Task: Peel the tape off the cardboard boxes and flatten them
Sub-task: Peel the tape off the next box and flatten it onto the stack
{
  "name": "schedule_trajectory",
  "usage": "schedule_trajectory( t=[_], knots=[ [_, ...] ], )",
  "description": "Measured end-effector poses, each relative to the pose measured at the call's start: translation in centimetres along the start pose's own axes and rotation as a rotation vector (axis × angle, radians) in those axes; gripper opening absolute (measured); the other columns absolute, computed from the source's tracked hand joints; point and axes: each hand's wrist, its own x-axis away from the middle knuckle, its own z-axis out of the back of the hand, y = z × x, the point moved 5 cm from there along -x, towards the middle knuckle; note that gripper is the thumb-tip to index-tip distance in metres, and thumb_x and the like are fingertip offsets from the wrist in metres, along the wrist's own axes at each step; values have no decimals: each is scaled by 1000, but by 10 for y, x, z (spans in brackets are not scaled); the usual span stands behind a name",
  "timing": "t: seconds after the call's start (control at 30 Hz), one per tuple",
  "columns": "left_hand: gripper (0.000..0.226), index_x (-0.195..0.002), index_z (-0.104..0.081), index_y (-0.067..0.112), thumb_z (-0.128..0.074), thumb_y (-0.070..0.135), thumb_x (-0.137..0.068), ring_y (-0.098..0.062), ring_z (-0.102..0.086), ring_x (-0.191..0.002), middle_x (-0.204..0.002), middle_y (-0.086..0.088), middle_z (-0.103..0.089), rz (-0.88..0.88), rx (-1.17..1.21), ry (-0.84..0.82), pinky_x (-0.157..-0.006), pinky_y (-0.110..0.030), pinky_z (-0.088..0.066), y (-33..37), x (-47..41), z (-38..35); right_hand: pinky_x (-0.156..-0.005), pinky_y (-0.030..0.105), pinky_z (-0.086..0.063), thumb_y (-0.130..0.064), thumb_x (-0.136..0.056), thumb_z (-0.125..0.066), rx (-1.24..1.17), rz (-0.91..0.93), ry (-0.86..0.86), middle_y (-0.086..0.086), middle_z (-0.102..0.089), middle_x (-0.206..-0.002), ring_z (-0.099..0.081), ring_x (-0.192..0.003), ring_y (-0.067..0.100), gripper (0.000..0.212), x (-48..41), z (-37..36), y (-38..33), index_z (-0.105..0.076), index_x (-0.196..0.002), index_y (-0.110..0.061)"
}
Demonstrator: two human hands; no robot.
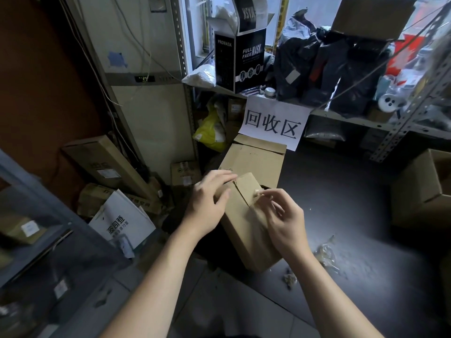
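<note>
- Cardboard box [246, 230] stands on end on the dark floor [341, 191], just in front of the person, with its top flaps partly lifted and one flap raised between the two hands.
- Left hand [207, 201] rests on the box's upper left corner. Its fingers [219, 176] lie nearly straight across the top edge, and the thumb lies against the near face. They are relaxed rather than clenched.
- Right hand [283, 220] is at the box's upper right edge. Its thumb and forefinger pinch a crumpled tape strip [258, 192], which is still stuck to the flap at its far end, and the other fingers are loosely curled.
- A second cardboard box [253, 159], larger and with its top closed, stands directly behind the first and touches it or nearly does.
- A white paper sign [273, 123] with large black characters hangs from the edge of the metal shelf [341, 115], above the larger box.
- On the shelf sit a black mask carton [249, 62] printed "FULL FACE MASK" and several black plastic bags [341, 69].
- A yellow bag [211, 130] is tucked under the shelf, left of the sign.
- Crumpled tape scraps [327, 254] lie on the floor to the right of the box, and a smaller wad [290, 279] lies near its base.
- An open carton [424, 189] stands at the right edge of the view.
- At the left, a white printed carton [122, 220] leans among other boxes, with a long flat cardboard box [109, 162] slanting behind it.
</note>
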Motion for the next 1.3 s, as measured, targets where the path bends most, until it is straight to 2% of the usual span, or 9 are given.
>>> schedule_trajectory(
  t=[0.1,0.2,0.37,0.5,0.73,0.93,1.1,1.2,1.3],
  knots=[
    [26,-115,-76,21,-66,18,-91,-7,-51,-130,-136,13,-61,-37,-69,-168,-109,-40,-42,9,1,-18,-94,35,-57,-3,-97,-69,17,9,26,-1,-74,-100,-71,-99,11,26,-1,0,-3,-71,-116,-20],
    [27,-117,-74,28,-74,31,-90,-5,-46,-131,-140,21,-56,111,-117,-294,-110,-41,-41,-1,9,-31,-86,13,-50,0,-95,-69,48,41,57,3,-71,-94,-67,-88,3,53,2,2,-7,-61,-139,-28],
    [26,-121,-73,26,-70,28,-95,-11,-46,-129,-144,18,-55,239,-77,-202,-112,-42,-38,-12,15,-32,-74,17,-50,-5,-98,-64,50,32,180,-5,-70,-81,-69,-80,11,25,7,19,-12,-58,-110,-26],
    [27,-123,-72,25,-67,31,-97,-11,-44,-132,-145,15,-54,265,-85,-191,-113,-40,-37,-15,10,-31,-70,30,-53,-11,-98,-65,22,-38,288,1,-69,-83,-66,-77,22,25,10,49,-8,-52,-99,-32],
    [24,-119,-75,21,-68,25,-97,-12,-38,-142,-145,9,-57,157,-219,-138,-114,-28,-13,-8,13,-46,-69,18,-50,-19,-89,-80,214,-103,197,-12,-72,-84,-66,-79,9,11,23,61,9,-72,-92,-26],
    [16,-105,-79,15,-72,13,-91,-21,-58,-119,-122,3,-69,75,-280,-52,-101,-29,-28,8,19,-53,-72,11,-44,10,-88,-63,233,-53,28,-8,-71,-99,-64,-84,6,43,28,60,13,-76,-114,-21],
    [39,-112,-76,16,-67,43,-85,-19,-52,-134,-134,-1,-65,115,-331,-44,-115,-39,-28,21,30,-68,-81,14,-45,7,-91,-68,395,57,22,-14,-68,-101,-61,-100,3,39,26,66,16,-78,-116,-21],
    [43,-117,-74,16,-60,44,-87,-15,-46,-139,-140,0,-61,104,-280,-75,-118,-39,-25,27,38,-77,-91,25,-48,4,-94,-67,409,32,25,-21,-66,-99,-58,-106,5,38,25,70,20,-78,-116,-25],
    [46,-124,-70,18,-58,45,-89,-11,-41,-144,-144,4,-58,111,-261,-89,-121,-33,-16,31,43,-80,-97,24,-46,12,-92,-57,366,12,24,-22,-66,-101,-56,-110,2,52,28,68,23,-76,-118,-28]
  ],
)
